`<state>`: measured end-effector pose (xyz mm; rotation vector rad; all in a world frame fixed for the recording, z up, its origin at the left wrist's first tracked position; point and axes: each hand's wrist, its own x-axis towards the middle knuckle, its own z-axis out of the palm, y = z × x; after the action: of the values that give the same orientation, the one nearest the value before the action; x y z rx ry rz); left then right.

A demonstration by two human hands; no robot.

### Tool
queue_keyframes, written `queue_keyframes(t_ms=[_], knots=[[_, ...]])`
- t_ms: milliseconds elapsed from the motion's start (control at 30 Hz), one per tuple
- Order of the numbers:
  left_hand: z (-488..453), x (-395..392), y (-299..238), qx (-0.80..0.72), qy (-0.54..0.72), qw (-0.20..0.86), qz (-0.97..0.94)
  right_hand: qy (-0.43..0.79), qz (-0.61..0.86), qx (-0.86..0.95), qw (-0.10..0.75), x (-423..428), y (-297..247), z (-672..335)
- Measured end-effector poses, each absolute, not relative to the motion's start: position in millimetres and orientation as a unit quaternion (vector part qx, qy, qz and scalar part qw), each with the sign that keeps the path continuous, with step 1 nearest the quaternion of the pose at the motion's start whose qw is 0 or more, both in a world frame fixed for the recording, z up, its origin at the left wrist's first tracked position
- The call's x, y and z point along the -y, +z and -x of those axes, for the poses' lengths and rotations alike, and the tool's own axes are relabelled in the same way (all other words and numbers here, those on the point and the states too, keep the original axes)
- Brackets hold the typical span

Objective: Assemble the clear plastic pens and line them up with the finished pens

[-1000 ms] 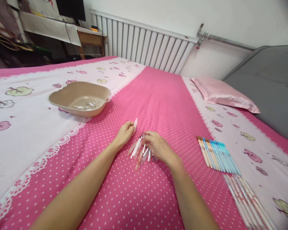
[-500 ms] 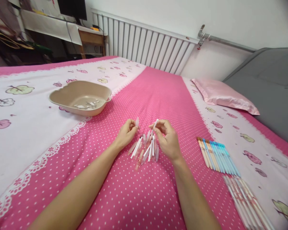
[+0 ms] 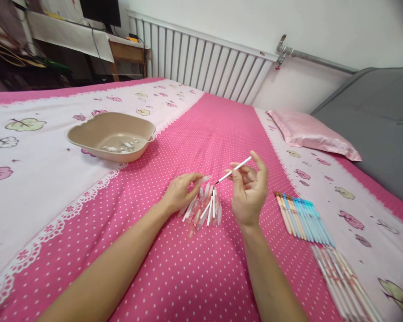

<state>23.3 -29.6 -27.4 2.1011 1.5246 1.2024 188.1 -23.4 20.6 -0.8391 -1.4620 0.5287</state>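
Note:
My right hand is closed on a white pen refill, pinched with its dark tip pointing down and left. Between the fingers of my left hand is a translucent pale pink pen part, which looks like a cap or barrel, partly hidden by the fingers. The refill's tip is near the far end of this pink part, but whether they touch is unclear. Just below both hands lies a loose pile of pink pen parts and white refills on the dotted bedspread.
A beige plastic basin with small white and grey pieces sits to the left. On the right lie a row of blue and peach pens and a row of pale pink pens. A pink pillow is farther back.
My right hand has moved right and turned palm-up, tilting the refill so that its dark tip points left. My left hand has turned the pink part from upright to slanting right.

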Motion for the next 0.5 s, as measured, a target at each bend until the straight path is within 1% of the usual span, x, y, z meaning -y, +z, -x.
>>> queue_keyframes(t_ms=[133,500], knots=[[-21.7,29.2,-27.8,-0.508,0.407,0.132,-0.748,0.211,0.367,0.621,0.66,24.1,22.1,-187.9],[-22.0,30.9,-24.3,-0.49,0.404,0.153,-0.757,0.176,0.366,0.637,0.656,23.5,17.5,-184.8]])
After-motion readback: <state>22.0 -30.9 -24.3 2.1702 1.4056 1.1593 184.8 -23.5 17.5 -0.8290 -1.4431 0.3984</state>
